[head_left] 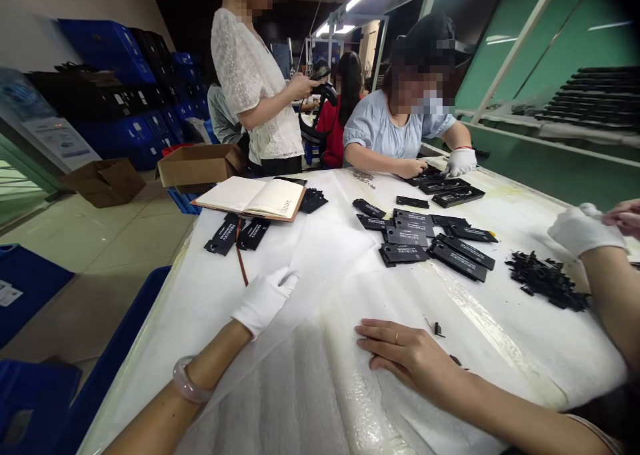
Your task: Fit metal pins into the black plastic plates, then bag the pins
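In a white glove, my left hand [265, 300] rests on the white sheeting [320, 295], its thumb a little apart and nothing visible in it. The sheeting covers the table. My right hand [403, 348], bare with a ring, lies on it with fingers stretched out, holding nothing. Just beyond the right hand is a small black piece [439, 330]; another dark bit [456, 360] shows by the wrist. Several flat black plastic parts with white print [407, 236] lie in a loose heap farther up. Two similar black parts [223, 235] sit beyond my left hand, near an open notebook [250, 198].
A pile of small black pieces [547, 280] lies at right, beside another person's gloved hand [587, 230]. Across the table, a co-worker [395, 135] handles black trays [453, 192]. Someone stands behind the notebook. Blue crates [125, 302] and cardboard boxes [200, 166] stand at left.
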Available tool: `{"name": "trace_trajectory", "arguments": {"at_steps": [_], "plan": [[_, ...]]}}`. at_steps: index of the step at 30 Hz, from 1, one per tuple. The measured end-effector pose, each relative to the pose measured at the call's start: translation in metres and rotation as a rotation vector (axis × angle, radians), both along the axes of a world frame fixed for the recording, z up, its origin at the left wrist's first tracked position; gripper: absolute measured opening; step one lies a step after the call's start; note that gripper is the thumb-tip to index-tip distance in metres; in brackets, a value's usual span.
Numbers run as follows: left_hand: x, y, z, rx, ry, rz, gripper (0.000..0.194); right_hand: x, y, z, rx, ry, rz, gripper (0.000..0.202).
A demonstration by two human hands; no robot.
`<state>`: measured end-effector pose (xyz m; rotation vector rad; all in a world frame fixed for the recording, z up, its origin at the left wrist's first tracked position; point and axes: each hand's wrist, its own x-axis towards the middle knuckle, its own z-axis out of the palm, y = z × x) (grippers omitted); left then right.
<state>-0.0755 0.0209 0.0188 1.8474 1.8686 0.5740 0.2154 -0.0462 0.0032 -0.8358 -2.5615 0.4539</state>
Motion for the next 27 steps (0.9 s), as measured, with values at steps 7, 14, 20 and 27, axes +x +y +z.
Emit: {"name": "trace_trajectory", "arguments": {"at_steps": [7, 14, 20, 27], "plan": [[-0.001, 0.0, 0.0, -0.012, -0.001, -0.003, 0.037, -0.003, 0.002, 0.004, 0.081, 0.078, -0.007, 0.026], [-0.002, -0.002, 0.001, -0.022, -0.008, -0.007, 0.035, 0.004, 0.002, 0.012, 0.212, -0.018, 0.05, 0.028], [-0.003, 0.0, 0.0, -0.017, -0.02, -0.011, 0.036, 0.006, 0.004, 0.016, 0.205, -0.074, 0.099, 0.03], [0.001, -0.004, 0.004, -0.005, 0.091, -0.02, 0.032, 0.005, 0.001, 0.012, 0.26, -0.061, 0.055, 0.036]]}}
